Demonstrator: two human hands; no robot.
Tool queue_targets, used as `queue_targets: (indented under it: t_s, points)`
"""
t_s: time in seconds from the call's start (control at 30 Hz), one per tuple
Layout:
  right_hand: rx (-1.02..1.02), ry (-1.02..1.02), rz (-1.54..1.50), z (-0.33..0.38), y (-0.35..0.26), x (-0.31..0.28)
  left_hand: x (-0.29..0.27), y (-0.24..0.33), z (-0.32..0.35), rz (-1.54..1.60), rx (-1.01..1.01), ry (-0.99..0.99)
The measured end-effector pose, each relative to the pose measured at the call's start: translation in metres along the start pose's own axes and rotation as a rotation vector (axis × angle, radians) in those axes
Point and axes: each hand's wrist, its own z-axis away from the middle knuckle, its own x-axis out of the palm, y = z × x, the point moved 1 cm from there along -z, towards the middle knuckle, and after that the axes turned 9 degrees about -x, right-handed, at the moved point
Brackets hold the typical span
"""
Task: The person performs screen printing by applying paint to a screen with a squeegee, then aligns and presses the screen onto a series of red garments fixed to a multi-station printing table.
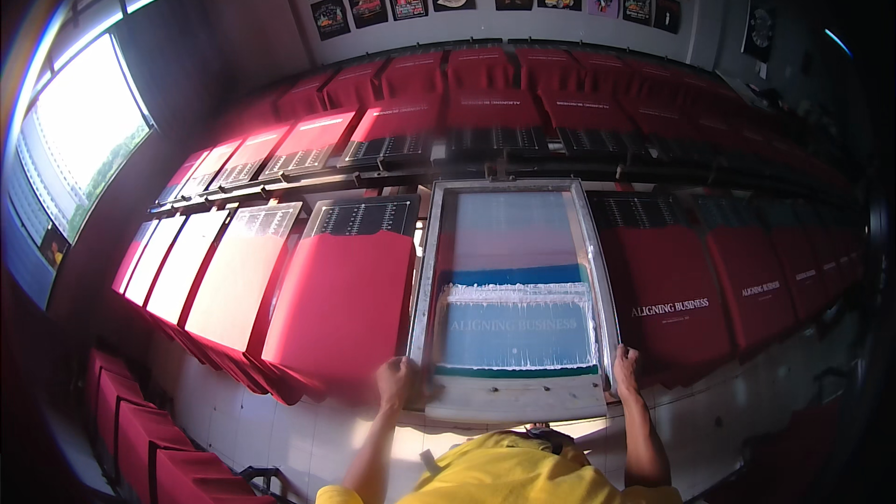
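Note:
A screen-printing frame (pixel 597 273) with a pale metal rim lies straight before me, over a place in the near row. Its mesh (pixel 509 224) carries a blue-green stencil area with white lettering, and a ragged band of white ink crosses it. My left hand (pixel 396 383) is closed at the frame's near left corner, and seems to grip its edge. My right hand (pixel 626 370) is curled round the near right side of the frame. What lies under the mesh is mostly hidden.
Left of the frame, a plain red shirt (pixel 341 303) is stretched on a board. To its right, another red shirt (pixel 658 271) bears white lettering. More red shirts (pixel 485 112) cover boards in the rows behind. Red fabric (pixel 154 439) hangs at the lower left, and a window (pixel 84 131) glares.

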Motion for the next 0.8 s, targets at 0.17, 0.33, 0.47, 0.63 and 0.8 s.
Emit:
queue_targets:
  t_s: [0.17,0.33,0.47,0.63,0.8]
  points:
    - [-0.008,-0.069,0.061,-0.006,-0.013,0.003,0.006,-0.015,-0.018,-0.032,0.017,0.046]
    - [0.01,-0.055,0.07,-0.018,-0.005,0.008,0.009,-0.013,-0.026,-0.046,-0.014,-0.019]
    - [-0.048,-0.014,0.05,-0.011,-0.008,0.01,0.002,-0.007,-0.022,0.049,-0.092,-0.121]
    - [-0.029,-0.086,0.08,-0.004,-0.027,0.007,-0.009,0.004,-0.017,0.076,-0.143,-0.102]
    - [-0.08,0.033,0.112,-0.006,-0.005,0.02,-0.005,-0.016,-0.028,-0.107,0.086,-0.119]
